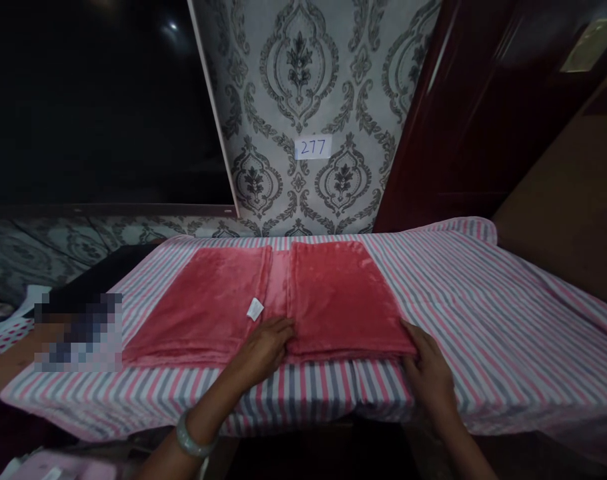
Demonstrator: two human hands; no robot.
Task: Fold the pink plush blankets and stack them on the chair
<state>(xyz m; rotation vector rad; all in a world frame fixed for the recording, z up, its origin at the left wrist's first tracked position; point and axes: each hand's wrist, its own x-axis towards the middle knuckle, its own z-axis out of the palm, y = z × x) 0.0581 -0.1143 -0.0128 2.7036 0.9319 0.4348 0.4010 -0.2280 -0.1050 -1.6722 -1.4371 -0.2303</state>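
Observation:
A plush red blanket [343,300] lies folded on a striped cloth, its left and right parts folded inward with a narrow strip between them. A small white label [255,309] shows on the left part. My left hand [267,347], with a bangle [193,437] on its wrist, has its fingers curled on the near left corner of the right part. At that part's near right corner, my right hand [431,370] pinches the edge, thumb below and fingers at the side. The fingertips of both hands are partly hidden by the fabric.
The pink, grey and white striped cloth [468,313] covers the table and hangs over its front edge. Behind stand a patterned wall with a paper marked 277 [313,147], a dark screen [98,107] at left and a dark red panel [448,133] at right.

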